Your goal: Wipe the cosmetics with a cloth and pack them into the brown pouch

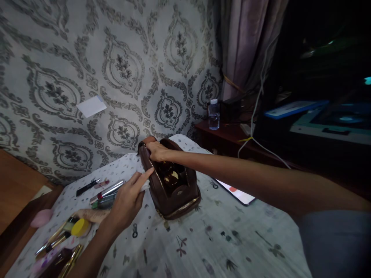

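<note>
A dark brown leather bag (174, 200) lies on the patterned bedsheet with its zipped top gaping. My right hand (158, 151) reaches into its far end, fingers bent down; what they grip is hidden. Inside, a shiny gold-brown item (172, 178) shows, perhaps sunglass lenses. My left hand (130, 199) is at the bag's left side, index fingertip against the zip edge, the other fingers curled. A small white item (145, 185) shows at these fingers, too little of it to name. Near this hand lie a silver tube (111, 190) and a dark green-tinted container (106, 201).
Cosmetics spread to the left: a yellow-lidded jar (81, 227), a pink sponge (42, 218), a black pencil-like item (87, 187). A lit tablet or phone (239, 193) lies under my right forearm. A water bottle (213, 114) stands on the red-brown table (203, 129); a white cable (257, 104) hangs there.
</note>
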`<state>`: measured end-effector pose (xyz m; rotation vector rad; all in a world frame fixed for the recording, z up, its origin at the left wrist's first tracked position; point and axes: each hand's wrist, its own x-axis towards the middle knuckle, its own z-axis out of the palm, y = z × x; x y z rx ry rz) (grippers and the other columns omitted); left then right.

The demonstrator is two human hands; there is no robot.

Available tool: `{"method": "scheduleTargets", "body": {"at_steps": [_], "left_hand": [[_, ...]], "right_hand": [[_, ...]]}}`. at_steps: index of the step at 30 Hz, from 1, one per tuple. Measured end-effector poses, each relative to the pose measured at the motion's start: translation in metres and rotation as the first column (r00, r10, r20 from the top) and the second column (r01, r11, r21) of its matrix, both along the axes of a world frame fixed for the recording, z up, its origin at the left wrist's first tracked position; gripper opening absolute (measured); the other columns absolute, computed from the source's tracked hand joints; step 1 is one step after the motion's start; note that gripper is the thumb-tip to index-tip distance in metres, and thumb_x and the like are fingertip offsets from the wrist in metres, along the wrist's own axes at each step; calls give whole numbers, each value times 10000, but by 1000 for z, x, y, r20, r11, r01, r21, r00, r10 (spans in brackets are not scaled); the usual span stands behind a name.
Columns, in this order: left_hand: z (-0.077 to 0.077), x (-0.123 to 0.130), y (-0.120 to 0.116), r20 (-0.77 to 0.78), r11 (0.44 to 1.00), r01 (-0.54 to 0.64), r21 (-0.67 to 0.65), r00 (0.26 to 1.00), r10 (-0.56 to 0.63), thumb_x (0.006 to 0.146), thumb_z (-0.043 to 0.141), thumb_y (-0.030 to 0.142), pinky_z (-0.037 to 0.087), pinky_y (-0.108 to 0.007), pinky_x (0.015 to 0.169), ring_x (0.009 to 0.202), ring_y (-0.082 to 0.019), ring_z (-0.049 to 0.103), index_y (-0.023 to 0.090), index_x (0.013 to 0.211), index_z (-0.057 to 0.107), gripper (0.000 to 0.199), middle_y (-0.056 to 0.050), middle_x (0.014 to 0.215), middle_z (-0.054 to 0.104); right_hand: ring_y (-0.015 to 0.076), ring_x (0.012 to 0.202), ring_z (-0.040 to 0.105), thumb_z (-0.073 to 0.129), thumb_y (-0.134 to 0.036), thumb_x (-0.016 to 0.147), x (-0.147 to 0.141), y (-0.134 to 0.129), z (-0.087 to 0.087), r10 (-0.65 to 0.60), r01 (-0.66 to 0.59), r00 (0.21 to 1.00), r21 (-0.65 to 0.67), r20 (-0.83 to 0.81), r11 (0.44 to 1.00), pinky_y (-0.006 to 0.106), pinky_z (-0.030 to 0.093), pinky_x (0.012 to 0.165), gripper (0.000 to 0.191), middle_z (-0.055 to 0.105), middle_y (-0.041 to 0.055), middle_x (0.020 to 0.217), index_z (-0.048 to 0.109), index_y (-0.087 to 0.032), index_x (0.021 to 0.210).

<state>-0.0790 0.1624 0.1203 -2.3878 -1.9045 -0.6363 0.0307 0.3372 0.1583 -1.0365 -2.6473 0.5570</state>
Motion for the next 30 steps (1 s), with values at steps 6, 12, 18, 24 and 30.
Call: {"method": "scheduleTargets", "body": {"at_steps": [6,12,18,24,30], "left_hand": [[4,1,-2,-44,1000,-6,-8,999,6,806,387,14,492,-280,769,877,-188,574,306,1491,384,745,-46,1027,564],[4,1,-3,-53,1000,-7,-3,999,6,816,375,17,487,-278,760,862,-183,575,283,1488,387,723,-48,1009,567],[1,0,-2,-32,1000,-7,-3,999,7,809,371,15,489,-294,788,884,-188,575,284,1490,384,733,-53,1013,565],[-1,-2,-2,-36,1000,-5,12,999,6,803,386,17,488,-295,791,901,-194,577,298,1498,371,749,-51,1012,567],[-1,-2,-1,-43,1000,5,8,999,-5,815,379,20,493,-297,796,896,-194,583,304,1501,360,742,-49,1020,566]], "right_hand": [[277,1154,647,652,-84,746,1,2,-3,9,-9,1000,-17,1,1000,226,517,814,470,682,154,1233,634,-103,1215],[202,1064,673,657,-92,724,0,6,-3,11,-13,999,-51,-30,999,168,489,737,459,713,56,1171,657,-175,1175],[216,845,711,689,-186,719,-3,11,-3,-61,62,998,-130,7,990,207,499,592,327,754,83,955,720,-107,1034],[252,997,692,702,-207,718,2,8,-1,-44,44,999,-80,2,996,228,519,684,477,724,131,1106,659,-100,1181],[246,1076,666,709,-201,684,-3,19,-2,39,-39,999,-22,12,999,215,505,787,571,703,83,1189,628,-173,1248]]}}
